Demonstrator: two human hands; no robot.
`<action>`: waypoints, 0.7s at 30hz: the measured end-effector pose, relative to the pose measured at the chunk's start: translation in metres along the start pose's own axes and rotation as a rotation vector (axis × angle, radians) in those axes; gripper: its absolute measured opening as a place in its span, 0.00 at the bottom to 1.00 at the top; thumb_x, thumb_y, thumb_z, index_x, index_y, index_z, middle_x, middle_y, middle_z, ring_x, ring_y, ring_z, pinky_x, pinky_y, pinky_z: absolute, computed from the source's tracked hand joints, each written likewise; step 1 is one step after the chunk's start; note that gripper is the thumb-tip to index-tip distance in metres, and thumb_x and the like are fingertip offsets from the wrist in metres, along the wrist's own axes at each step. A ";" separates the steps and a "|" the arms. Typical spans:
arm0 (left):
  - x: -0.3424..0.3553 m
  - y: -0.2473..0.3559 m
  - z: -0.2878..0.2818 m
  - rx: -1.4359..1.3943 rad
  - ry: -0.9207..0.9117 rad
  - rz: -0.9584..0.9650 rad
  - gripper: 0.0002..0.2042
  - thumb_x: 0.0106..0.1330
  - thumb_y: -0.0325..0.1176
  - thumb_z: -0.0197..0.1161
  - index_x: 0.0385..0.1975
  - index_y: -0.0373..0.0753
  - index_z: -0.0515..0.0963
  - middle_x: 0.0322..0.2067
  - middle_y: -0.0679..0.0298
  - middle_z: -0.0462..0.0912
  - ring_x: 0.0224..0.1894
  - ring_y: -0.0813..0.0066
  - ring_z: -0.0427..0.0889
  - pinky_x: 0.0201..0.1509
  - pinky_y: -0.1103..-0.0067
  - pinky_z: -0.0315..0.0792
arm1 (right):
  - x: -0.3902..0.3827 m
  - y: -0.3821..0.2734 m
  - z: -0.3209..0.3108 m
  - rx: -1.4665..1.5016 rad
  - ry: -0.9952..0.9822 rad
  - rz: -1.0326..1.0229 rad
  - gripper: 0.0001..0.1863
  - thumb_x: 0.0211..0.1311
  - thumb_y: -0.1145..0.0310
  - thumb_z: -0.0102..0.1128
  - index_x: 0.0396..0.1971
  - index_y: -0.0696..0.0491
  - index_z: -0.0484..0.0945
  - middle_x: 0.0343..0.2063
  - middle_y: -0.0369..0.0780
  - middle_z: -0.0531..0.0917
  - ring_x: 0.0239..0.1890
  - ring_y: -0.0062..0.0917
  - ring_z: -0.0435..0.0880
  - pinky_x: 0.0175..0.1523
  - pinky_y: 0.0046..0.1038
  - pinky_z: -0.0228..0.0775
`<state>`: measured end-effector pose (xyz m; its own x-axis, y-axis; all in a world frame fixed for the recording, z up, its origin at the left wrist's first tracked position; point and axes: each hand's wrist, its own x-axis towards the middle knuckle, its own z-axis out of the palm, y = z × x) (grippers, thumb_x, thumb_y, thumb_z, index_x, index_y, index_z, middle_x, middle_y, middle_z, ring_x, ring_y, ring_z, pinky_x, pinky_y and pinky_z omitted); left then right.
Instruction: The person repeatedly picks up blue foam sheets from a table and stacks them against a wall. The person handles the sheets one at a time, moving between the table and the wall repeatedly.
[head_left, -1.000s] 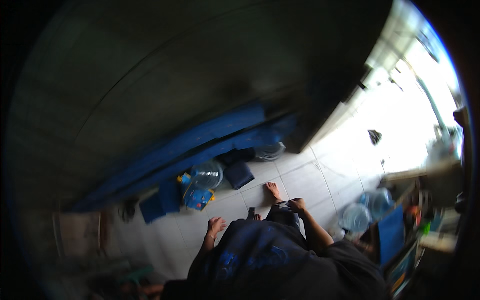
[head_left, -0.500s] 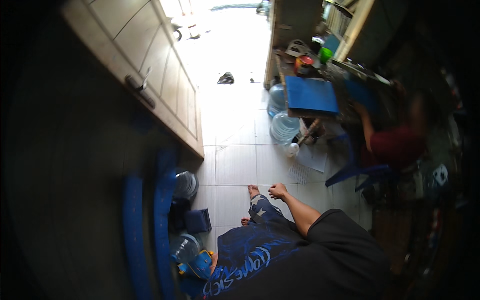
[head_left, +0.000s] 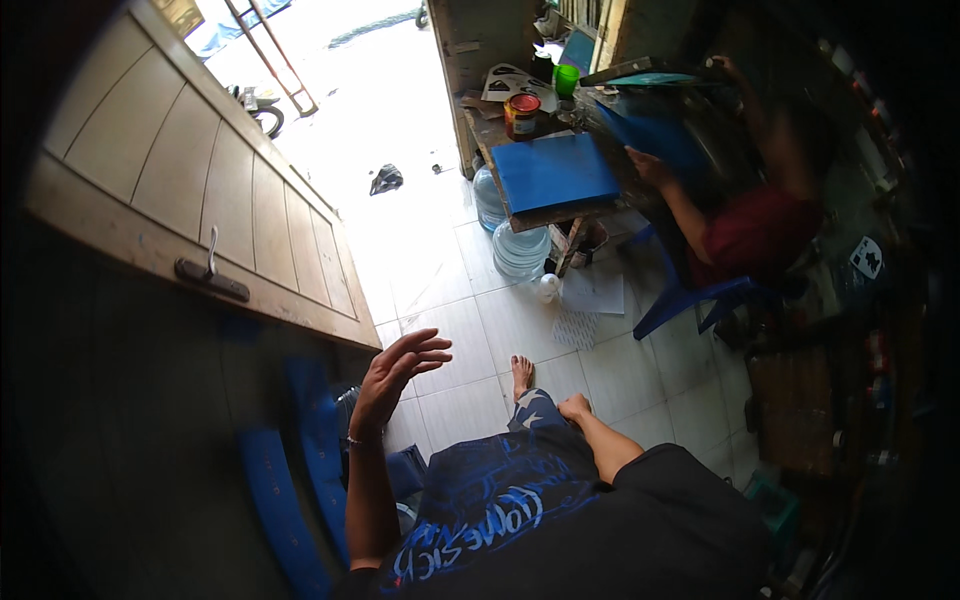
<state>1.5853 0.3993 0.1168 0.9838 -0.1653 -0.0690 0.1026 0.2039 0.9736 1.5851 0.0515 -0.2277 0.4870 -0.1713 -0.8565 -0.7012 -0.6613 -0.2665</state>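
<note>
My left hand (head_left: 400, 375) is raised in front of the wooden door's lower edge, fingers stretched and bent a little at the knuckles, with nothing in them. A thin bracelet (head_left: 364, 440) circles that wrist. Beside the leg of my dark star-patterned shorts (head_left: 545, 412), my right hand (head_left: 576, 408) looks loosely closed, and no object shows in it. Its fingers are partly hidden. One bare foot (head_left: 522, 375) stands on the pale tiled floor (head_left: 445, 340) just ahead.
A wooden door (head_left: 190, 150) stands open at left, above blue plastic pieces (head_left: 280, 510). At right, a worktable holds a blue sheet (head_left: 555, 172), a red-lidded jar (head_left: 521, 116) and a green cup (head_left: 566, 80). Large water bottles (head_left: 520, 250) stand below. A co-worker in maroon (head_left: 765, 235) sits there, handling a screen frame (head_left: 655, 75).
My left hand has risen into view from low at the left. My right hand has drawn back toward my leg. The view has swung right, and the co-worker has lifted a frame and blue sheet.
</note>
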 end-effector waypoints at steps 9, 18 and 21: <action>-0.005 -0.229 -0.125 0.393 0.345 -0.643 0.16 0.61 0.39 0.54 0.38 0.30 0.74 0.28 0.61 0.79 0.26 0.74 0.78 0.29 0.81 0.71 | 0.084 -0.054 -0.060 0.929 -0.231 0.086 0.28 0.55 0.58 0.54 0.53 0.55 0.63 0.46 0.43 0.72 0.43 0.31 0.73 0.43 0.35 0.69; -0.116 -0.201 -0.102 0.470 0.543 -1.322 0.12 0.60 0.40 0.55 0.34 0.37 0.73 0.28 0.63 0.80 0.24 0.73 0.79 0.25 0.79 0.72 | 0.170 -0.232 -0.181 1.324 -0.197 -0.153 0.51 0.48 0.40 0.55 0.62 0.57 0.43 0.63 0.49 0.48 0.65 0.39 0.45 0.63 0.47 0.40; -0.080 -0.197 -0.081 0.144 0.714 -1.256 0.12 0.62 0.40 0.54 0.38 0.38 0.72 0.32 0.63 0.80 0.26 0.73 0.80 0.27 0.79 0.72 | 0.197 -0.273 -0.208 1.539 -0.255 -0.149 0.52 0.46 0.39 0.57 0.61 0.58 0.43 0.59 0.52 0.53 0.63 0.41 0.50 0.63 0.48 0.43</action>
<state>1.4980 0.4510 -0.0872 0.1245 0.3569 -0.9258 0.9620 0.1852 0.2007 1.9806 0.0468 -0.2319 0.6120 0.0540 -0.7890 -0.5718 0.7195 -0.3943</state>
